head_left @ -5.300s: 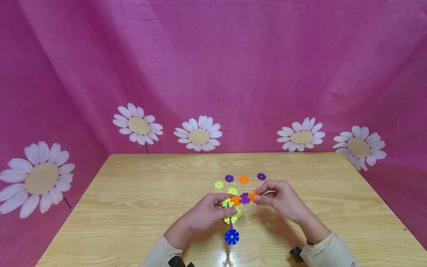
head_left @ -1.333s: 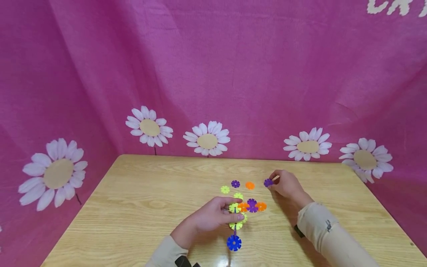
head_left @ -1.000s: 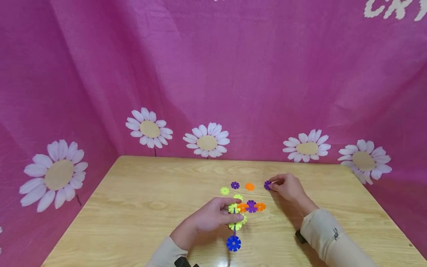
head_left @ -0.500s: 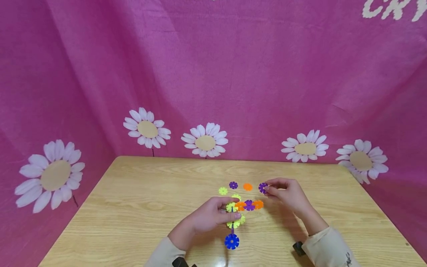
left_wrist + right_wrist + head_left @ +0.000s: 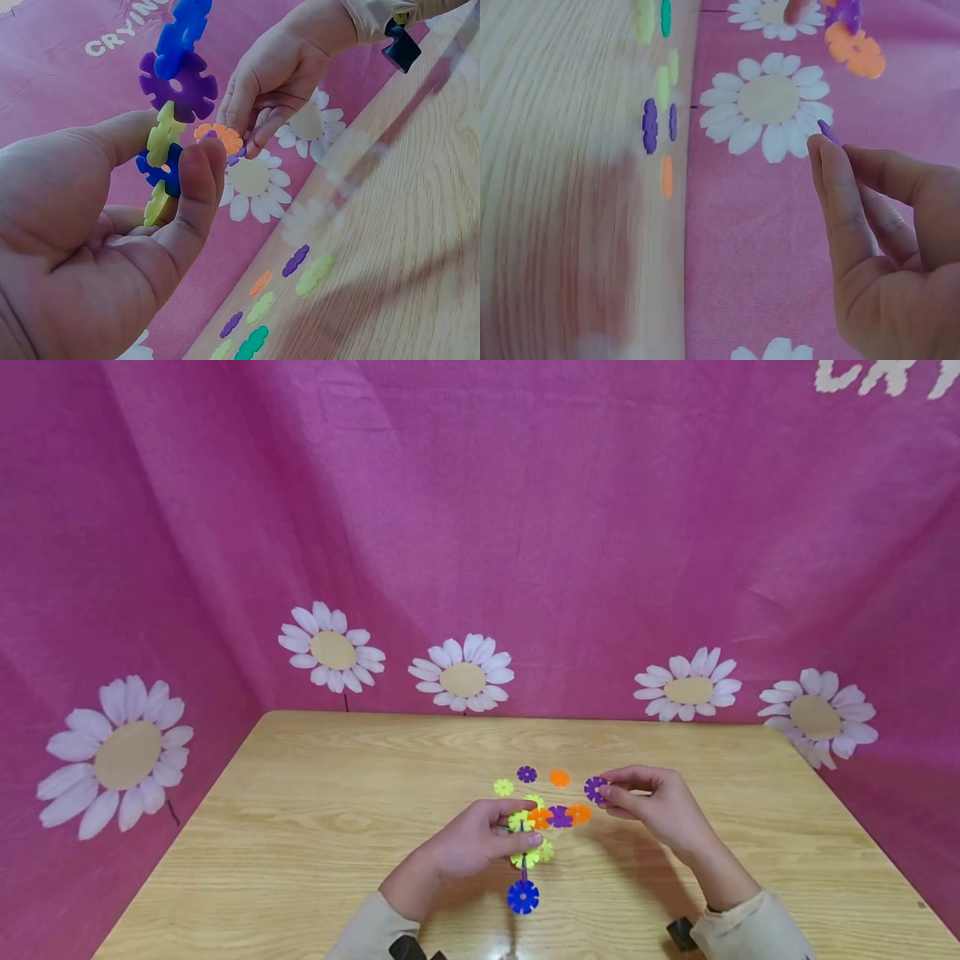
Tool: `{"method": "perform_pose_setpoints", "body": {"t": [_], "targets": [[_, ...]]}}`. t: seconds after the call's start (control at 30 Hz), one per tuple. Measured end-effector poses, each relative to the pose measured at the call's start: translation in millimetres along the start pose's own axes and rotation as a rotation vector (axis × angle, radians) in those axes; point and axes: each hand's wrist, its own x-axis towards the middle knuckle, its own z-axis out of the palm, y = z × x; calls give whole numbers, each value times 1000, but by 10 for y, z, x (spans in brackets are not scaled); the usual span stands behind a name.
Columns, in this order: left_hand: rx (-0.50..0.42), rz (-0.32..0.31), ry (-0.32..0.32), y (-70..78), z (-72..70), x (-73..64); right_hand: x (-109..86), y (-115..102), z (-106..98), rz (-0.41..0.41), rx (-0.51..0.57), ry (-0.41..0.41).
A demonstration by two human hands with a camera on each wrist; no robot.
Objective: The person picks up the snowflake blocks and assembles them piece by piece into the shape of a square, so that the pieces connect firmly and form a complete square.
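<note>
My left hand [image 5: 468, 843] grips a joined chain of notched snowflake discs between thumb and fingers. A blue disc [image 5: 522, 897] forms its near end, and yellow-green discs [image 5: 521, 821] lie at the fingers. From there a branch runs rightward: orange, then a purple disc [image 5: 559, 817], then an end orange disc [image 5: 579, 814]. Just beyond that end, my right hand [image 5: 660, 802] pinches a single purple snowflake disc [image 5: 596, 790] by its edge. In the right wrist view this pinched disc [image 5: 828, 132] appears edge-on, apart from the branch's orange disc [image 5: 855, 51].
Loose discs lie on the wooden table [image 5: 337, 827] behind the chain: purple [image 5: 527, 774], orange [image 5: 559, 778] and yellow-green [image 5: 503, 787]. A green disc [image 5: 252, 343] shows in the left wrist view. A pink cloth [image 5: 480, 510] with printed daisies stands along the table's back.
My right hand let go of the branch's end orange disc, reached to the back right, picked up the loose purple disc and brought it nearer the chain. My left hand kept its grip.
</note>
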Motion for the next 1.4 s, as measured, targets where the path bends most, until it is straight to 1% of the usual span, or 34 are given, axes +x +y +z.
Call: {"method": "perform_pose_setpoints", "body": {"t": [0.1,0.17,0.23,0.37,0.47,0.57,0.77,0.87,1.0,1.17,1.27,1.4], "targets": [[25,1,7,0,-8,12,-29,-27,-5,-8,-8,-5],[26,1,10,-5,-7,14,-46,-32,-19,-13,-12,-9],[26,-6,12,2,-6,9,-64,-34,-33,-27,-6,-19],[37,-24,28,7,-21,-3,-91,-54,-28,-29,-1,-36],[53,-22,45,-1,-33,-2,-111,-89,-14,-30,-3,-31],[53,-20,54,-7,-37,3,-135,-116,3,-49,-4,-21],[66,-27,64,14,-35,4,-159,-147,55,-15,-17,-21],[70,-15,61,27,-41,1,-162,-156,80,-8,-19,-14],[69,-5,47,33,-43,6,-158,-148,96,5,5,-6],[80,7,41,13,-44,11,-151,-129,108,24,29,-19],[80,27,27,-1,-42,12,-151,-120,104,41,75,-40],[72,32,0,-5,-46,1,-152,-123,93,75,135,-66]]}}
